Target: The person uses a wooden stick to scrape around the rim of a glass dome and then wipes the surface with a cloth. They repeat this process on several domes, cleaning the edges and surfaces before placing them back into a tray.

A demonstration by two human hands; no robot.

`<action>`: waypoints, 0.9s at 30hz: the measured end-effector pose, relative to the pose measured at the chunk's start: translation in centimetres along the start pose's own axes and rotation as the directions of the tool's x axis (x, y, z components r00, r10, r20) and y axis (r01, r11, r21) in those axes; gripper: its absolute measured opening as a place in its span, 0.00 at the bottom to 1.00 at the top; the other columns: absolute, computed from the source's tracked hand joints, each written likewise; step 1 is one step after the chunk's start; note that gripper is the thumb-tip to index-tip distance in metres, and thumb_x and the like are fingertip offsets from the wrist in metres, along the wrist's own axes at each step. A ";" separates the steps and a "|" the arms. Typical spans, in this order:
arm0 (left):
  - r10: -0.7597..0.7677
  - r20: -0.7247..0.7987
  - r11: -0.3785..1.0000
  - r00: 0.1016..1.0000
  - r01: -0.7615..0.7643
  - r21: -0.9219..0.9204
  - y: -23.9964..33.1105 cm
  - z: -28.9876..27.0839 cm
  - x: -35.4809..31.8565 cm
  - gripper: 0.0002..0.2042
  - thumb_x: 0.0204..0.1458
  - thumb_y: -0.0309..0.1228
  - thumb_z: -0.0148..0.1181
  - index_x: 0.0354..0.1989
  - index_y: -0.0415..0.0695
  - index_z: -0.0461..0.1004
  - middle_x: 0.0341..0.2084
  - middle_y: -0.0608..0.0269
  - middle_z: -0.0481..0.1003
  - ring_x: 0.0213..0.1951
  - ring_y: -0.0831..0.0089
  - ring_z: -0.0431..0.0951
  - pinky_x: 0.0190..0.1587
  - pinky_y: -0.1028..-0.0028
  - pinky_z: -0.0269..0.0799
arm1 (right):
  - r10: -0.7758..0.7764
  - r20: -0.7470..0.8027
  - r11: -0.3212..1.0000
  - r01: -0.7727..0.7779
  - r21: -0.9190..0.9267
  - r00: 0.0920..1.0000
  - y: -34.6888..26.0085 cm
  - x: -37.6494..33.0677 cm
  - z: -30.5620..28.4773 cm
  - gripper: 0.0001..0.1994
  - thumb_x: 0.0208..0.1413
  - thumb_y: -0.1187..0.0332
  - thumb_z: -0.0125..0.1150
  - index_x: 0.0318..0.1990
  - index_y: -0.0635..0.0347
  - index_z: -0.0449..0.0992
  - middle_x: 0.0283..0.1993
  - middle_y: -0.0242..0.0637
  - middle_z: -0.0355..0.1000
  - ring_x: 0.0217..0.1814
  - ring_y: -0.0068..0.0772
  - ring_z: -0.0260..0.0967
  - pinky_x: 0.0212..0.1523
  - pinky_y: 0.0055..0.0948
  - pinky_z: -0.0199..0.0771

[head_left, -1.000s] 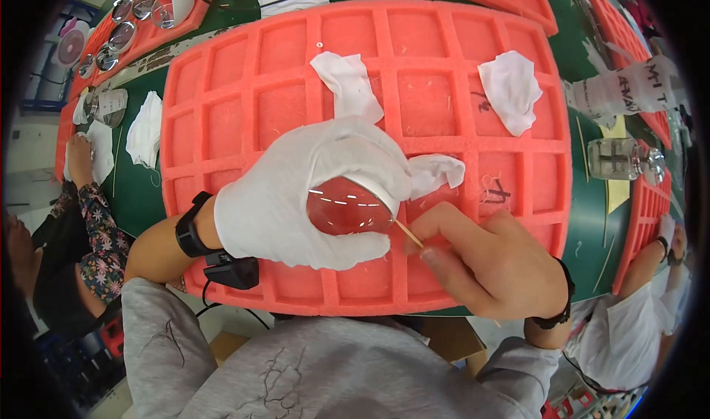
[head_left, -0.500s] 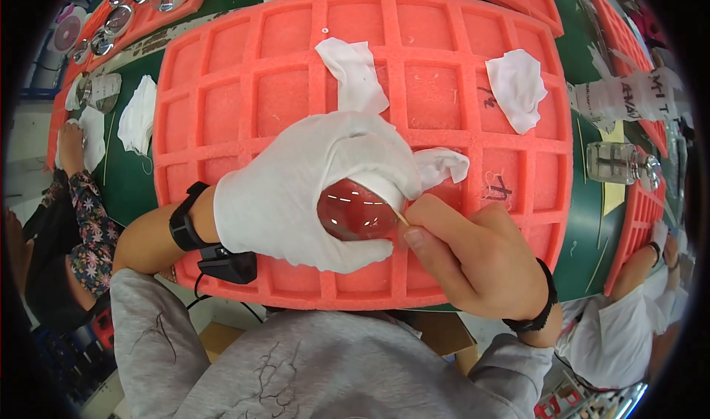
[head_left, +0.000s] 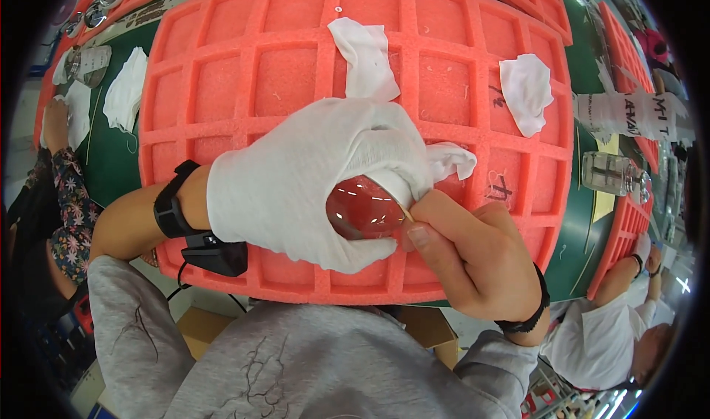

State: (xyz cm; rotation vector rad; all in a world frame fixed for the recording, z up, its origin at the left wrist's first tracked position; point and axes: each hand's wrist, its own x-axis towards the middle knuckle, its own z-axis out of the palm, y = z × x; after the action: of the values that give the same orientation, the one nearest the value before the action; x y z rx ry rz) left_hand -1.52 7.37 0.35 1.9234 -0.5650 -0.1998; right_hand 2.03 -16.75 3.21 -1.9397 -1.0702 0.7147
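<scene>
Cleaning a round clear glass lens (head_left: pixel 364 210), cupped in my white-gloved left hand (head_left: pixel 310 186) over the salmon-pink foam grid tray (head_left: pixel 244 71). Bare right hand (head_left: pixel 473 260) pinches a thin wooden stick (head_left: pixel 407 215) w/ tip at lens edge. Next, I reckon: light, steady strokes, no slipping.

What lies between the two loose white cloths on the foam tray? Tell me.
In the head view, only bare tray compartments and ridges separate the middle cloth from the right cloth.
</scene>
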 end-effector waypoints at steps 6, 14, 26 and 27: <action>0.024 0.027 1.000 0.999 -0.024 -0.015 0.2 -0.1 0.2 0.25 0.34 0.31 0.77 0.46 0.47 0.78 0.46 0.61 0.77 0.47 0.61 0.79 0.56 0.61 0.73 | 0.021 -0.008 1.000 -0.021 0.008 1.000 -0.3 0.0 0.0 0.03 0.64 0.76 0.55 0.40 0.66 0.74 0.26 0.39 0.68 0.17 0.40 0.65 0.21 0.32 0.63; 0.112 0.017 0.990 0.994 -0.113 0.082 -0.3 0.1 0.3 0.25 0.33 0.30 0.76 0.45 0.48 0.77 0.44 0.62 0.78 0.44 0.60 0.79 0.56 0.60 0.74 | -0.002 -0.061 1.000 0.000 -0.024 0.998 -0.4 0.1 0.5 0.02 0.63 0.78 0.56 0.39 0.68 0.74 0.25 0.40 0.65 0.17 0.40 0.63 0.19 0.33 0.60; 0.079 0.013 0.995 0.997 -0.080 0.064 0.0 0.2 0.2 0.24 0.33 0.29 0.76 0.44 0.48 0.77 0.42 0.62 0.78 0.43 0.58 0.78 0.52 0.60 0.74 | -0.089 -0.111 0.992 0.078 -0.100 0.990 -0.7 0.6 0.8 0.03 0.62 0.79 0.57 0.35 0.68 0.73 0.22 0.39 0.61 0.14 0.40 0.59 0.17 0.34 0.57; 0.105 0.008 0.991 0.994 -0.105 0.083 0.0 0.2 0.4 0.24 0.33 0.29 0.76 0.44 0.48 0.77 0.42 0.62 0.78 0.43 0.58 0.78 0.51 0.61 0.74 | -0.073 -0.094 0.993 0.063 -0.102 0.993 -0.7 0.7 0.5 0.03 0.62 0.79 0.57 0.35 0.68 0.73 0.23 0.39 0.62 0.14 0.40 0.59 0.17 0.34 0.58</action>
State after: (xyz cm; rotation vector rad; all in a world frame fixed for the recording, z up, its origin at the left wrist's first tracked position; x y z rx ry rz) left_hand -1.29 7.02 0.29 1.9679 -0.6847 -0.1135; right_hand 1.67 -15.77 3.42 -1.9906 -1.1239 0.5324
